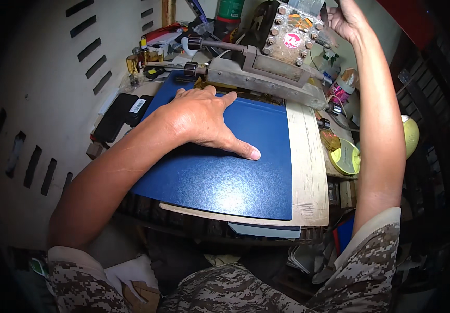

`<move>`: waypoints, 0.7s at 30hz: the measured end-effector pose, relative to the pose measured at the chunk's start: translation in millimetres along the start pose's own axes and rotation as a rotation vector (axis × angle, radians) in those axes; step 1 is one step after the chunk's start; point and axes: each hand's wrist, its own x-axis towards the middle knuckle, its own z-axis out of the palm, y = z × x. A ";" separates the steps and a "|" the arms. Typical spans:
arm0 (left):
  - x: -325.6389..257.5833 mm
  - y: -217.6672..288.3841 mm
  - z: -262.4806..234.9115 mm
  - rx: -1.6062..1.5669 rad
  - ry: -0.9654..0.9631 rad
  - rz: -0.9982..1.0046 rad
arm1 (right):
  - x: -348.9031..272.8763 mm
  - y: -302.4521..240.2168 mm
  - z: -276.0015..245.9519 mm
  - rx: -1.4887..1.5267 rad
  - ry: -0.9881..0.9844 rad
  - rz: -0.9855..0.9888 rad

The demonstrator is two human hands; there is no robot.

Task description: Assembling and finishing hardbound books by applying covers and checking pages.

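Note:
My left hand [204, 117] lies with fingers spread on a dark blue cover board [225, 177], pressing it flat. The far edge of the board reaches under the metal head of a stamping press [266, 78]. A strip of gold foil [199, 83] shows at that edge, just past my left fingertips. At the top right, my right hand [343, 21] is raised beside the press's bolted upper block [293, 34]. Its fingers curl round the press lever, mostly hidden by the hand and the picture's edge. Beneath the blue board lies a pale, scratched base board [308, 172].
Left of the board lie a black phone-like case [115, 117] and small gold foil rolls [133, 63]. Behind stands a green container [230, 9]. To the right are a spray bottle [331, 57], a pink-labelled jar [343, 86] and a yellow-green fan-like object [346, 156]. A slotted wall [42, 99] borders the left.

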 end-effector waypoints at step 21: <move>2.9 0.4 -0.6 0.032 -0.030 0.000 | -96.8 -76.4 -11.8 -0.613 0.668 -0.590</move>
